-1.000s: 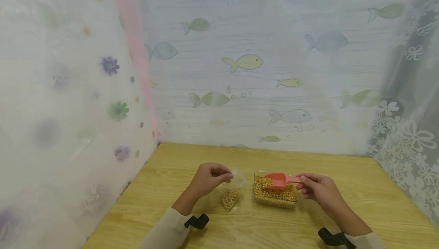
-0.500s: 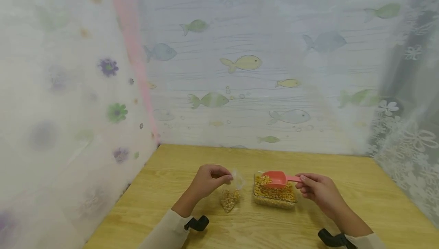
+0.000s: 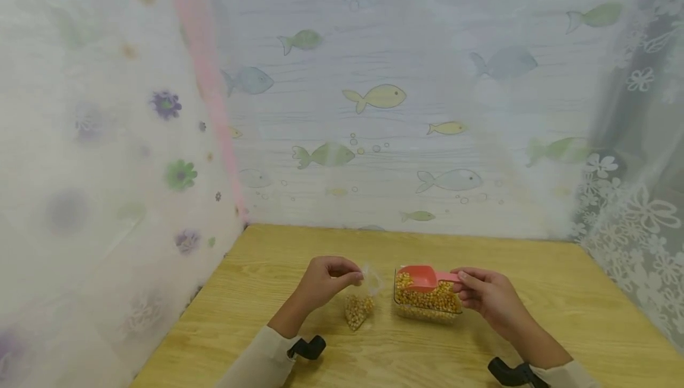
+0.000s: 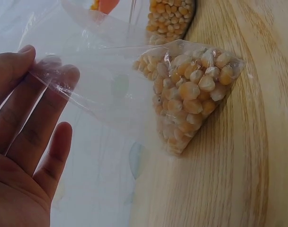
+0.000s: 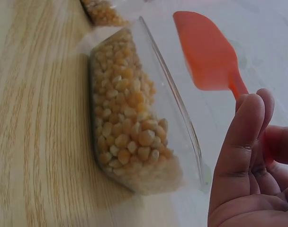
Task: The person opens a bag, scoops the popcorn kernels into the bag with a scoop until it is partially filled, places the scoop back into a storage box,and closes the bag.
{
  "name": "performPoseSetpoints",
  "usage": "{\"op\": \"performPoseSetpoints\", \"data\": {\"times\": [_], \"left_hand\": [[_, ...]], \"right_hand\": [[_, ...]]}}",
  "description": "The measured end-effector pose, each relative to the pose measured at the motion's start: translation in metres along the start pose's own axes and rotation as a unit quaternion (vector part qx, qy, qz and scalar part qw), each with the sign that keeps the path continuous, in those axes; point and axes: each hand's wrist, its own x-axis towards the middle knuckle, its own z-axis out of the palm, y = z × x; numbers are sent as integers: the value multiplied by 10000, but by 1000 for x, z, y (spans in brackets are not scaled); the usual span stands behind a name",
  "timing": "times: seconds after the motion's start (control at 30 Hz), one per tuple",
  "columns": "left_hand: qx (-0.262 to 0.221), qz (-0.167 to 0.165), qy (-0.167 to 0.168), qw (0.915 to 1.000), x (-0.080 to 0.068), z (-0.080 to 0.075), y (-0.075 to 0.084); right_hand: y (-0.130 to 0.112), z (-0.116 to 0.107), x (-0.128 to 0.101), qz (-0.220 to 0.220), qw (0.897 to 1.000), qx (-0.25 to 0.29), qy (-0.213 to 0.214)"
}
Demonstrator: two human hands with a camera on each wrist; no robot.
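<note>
A person's right hand (image 3: 483, 296) holds a red scoop (image 3: 422, 278) by its handle over a clear container (image 3: 427, 305) of corn kernels on the wooden desk (image 3: 561, 311); the fingers (image 5: 243, 142) are curled round the handle. Since a second ago the scoop and the hand have shifted slightly left, so the scoop's bowl now sits over the container's left end. The left hand (image 3: 326, 281) keeps its place, its fingers (image 4: 49, 90) pinching the upper edge of a small clear bag (image 4: 182, 94) partly filled with kernels. The bag's lower corner rests on the desk just left of the container, as before. Fish-patterned and flowered curtains (image 3: 374, 97) enclose the desk.
</note>
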Motion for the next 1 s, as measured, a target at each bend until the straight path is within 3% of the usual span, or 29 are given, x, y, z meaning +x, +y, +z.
{"op": "performPoseSetpoints", "data": {"times": [0.4,0.8,1.0], "left_hand": [[22,32,-31,10000,1,2,-3],[-97,-40,-88,9999,-1,-1,-4],[-116,-13,-108,9999,1,-1,-2]], "right_hand": [[-2,9,4,-102,9999,-96,-38],[-10,34,16,-258,9992,-278,-137],[-14,45,19,-459,9968,-645,-86]]}}
